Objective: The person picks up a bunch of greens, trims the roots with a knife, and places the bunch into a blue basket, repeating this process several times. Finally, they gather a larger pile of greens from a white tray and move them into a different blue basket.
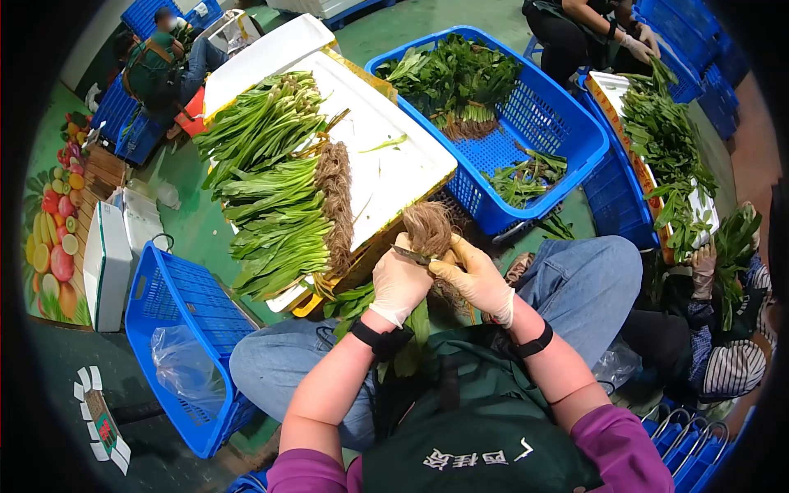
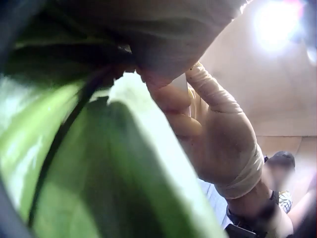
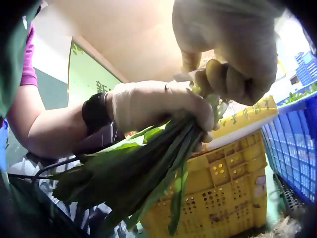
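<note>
My gloved left hand (image 1: pixel 401 281) grips a bunch of leafy greens (image 3: pixel 143 173) around its stems. The leaves hang down below the fist, and the tangled brown roots (image 1: pixel 427 228) stick up above it. Close against it, my gloved right hand (image 1: pixel 472 279) pinches a small knife (image 1: pixel 411 255) with its fingers curled, the blade lying across the base of the roots. In the left wrist view, broad leaves fill the near left and the right hand (image 2: pixel 223 144) shows behind them. Part of the knife is hidden by the fingers.
Ahead, a white foam board (image 1: pixel 394 177) on a yellow crate (image 3: pixel 223 183) bears rows of greens (image 1: pixel 279 205). Beyond it on the right stands a blue basket (image 1: pixel 567 123) with more greens. Another blue basket (image 1: pixel 193 304) with a plastic bag is at left. Other people work nearby.
</note>
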